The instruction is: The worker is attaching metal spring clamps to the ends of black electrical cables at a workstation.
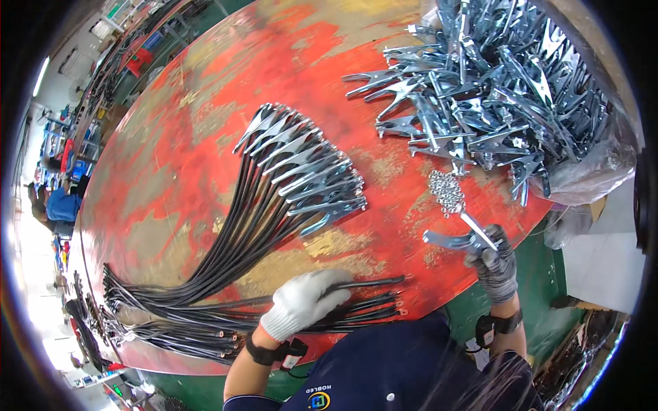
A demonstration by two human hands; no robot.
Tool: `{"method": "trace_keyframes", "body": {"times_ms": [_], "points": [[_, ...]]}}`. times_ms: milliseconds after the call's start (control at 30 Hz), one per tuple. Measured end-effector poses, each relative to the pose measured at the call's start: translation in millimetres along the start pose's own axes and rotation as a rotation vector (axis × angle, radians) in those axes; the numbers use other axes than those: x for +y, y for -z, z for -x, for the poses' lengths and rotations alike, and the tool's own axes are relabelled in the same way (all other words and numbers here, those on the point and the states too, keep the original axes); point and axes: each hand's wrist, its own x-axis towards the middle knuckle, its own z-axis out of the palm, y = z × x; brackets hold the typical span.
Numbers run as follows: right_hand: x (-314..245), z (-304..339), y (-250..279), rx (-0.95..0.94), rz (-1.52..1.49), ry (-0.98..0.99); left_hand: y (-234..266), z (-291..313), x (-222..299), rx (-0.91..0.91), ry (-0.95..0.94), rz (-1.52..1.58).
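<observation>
My left hand, in a white knit glove, is closed round a black cable near its end, just above a bundle of loose black cables with copper-coloured end lugs. My right hand, in a grey glove, grips a silver metal spring clamp by one part, its other arm sticking out to the left. The two hands are apart, and the cable does not touch the clamp. Close beyond the right hand lies a small heap of metal nuts or rings.
A fan of clamps fixed to black cables lies across the middle of the worn red round table. A large pile of loose clamps fills the far right, by a clear plastic bag. Another person is at the far left.
</observation>
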Motion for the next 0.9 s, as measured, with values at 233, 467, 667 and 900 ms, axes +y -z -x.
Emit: {"method": "trace_keyframes", "body": {"times_ms": [233,467,667,900], "points": [[-10.5,-3.4,-10.4,-0.278,-0.022,-0.089,-1.6,-5.4,9.9,0.04,-0.066,0.007],[-36.9,-13.0,-39.2,-0.569,0.638,0.041,-14.0,-9.3,10.0,0.232,-0.105,-0.024],[-25.9,-18.8,-39.1,-0.732,0.707,0.393,-11.5,-9.1,9.0,0.174,-0.184,-0.038],[-19.6,-23.3,-48.9,-0.721,0.527,0.285,-12.0,-9.1,3.2,0.028,-0.241,-0.115]]}}
